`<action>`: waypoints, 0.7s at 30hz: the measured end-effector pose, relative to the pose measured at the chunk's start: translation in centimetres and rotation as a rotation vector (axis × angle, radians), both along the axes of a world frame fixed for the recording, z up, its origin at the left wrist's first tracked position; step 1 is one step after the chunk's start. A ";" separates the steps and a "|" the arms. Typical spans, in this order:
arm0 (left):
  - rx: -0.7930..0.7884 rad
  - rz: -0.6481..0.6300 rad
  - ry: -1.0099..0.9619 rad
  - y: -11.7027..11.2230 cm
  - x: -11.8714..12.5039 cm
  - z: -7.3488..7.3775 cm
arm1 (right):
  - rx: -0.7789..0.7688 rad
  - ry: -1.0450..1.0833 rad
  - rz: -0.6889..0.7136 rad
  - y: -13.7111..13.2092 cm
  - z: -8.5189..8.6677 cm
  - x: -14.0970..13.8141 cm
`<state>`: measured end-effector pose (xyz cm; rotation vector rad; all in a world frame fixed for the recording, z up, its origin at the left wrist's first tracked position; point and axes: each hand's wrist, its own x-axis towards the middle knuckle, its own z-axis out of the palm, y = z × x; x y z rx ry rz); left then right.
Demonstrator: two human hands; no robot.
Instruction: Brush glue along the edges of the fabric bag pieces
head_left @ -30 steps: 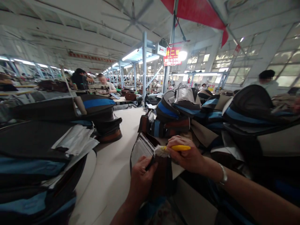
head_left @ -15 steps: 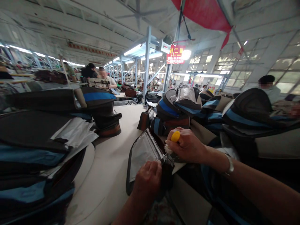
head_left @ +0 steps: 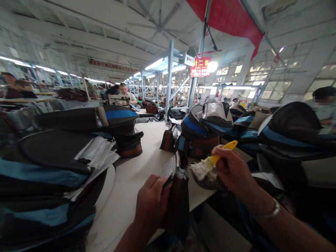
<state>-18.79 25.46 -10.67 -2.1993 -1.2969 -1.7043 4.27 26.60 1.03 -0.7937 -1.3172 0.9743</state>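
My right hand is closed round the yellow handle of a brush. Its bristle end is caked with a whitish, sticky-looking stuff and lies at a dark, shallow container on the table, partly hidden by the hand. My left hand pinches the upper edge of a small dark bag piece with silvery lining and a brown strip, held upright at the table's front edge. The brush and the bag piece are apart.
The pale table carries a tall stack of dark and blue bag parts at left. More bag parts are heaped at right. Small brown-and-black pieces stand farther back. Other people sit or stand beyond.
The brush has moved from beside the bag piece, rightward to the container. My left hand has turned the bag piece from lying with its silvery side up to upright. The view has shifted slightly.
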 end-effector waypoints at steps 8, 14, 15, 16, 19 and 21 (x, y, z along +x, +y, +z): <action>-0.147 0.143 -0.147 0.3 -2.1 -0.7 | -0.283 0.362 0.486 -1.0 -6.5 -5.1; -0.058 0.236 0.108 -2.8 -2.5 -1.0 | -0.349 0.507 0.467 0.0 -6.5 -7.9; -0.061 0.293 0.116 -3.2 -2.3 -1.0 | -0.360 0.510 0.470 0.0 -6.8 -8.2; -0.075 0.340 0.100 -3.4 -2.2 -1.0 | -0.370 0.506 0.473 0.1 -7.0 -8.6; -0.178 0.297 -0.028 -3.0 -2.0 -0.9 | -0.371 0.486 0.456 0.2 -6.8 -8.9; -0.259 0.152 -0.128 -2.3 -2.4 -0.5 | -0.331 0.477 0.407 0.5 -5.6 -8.4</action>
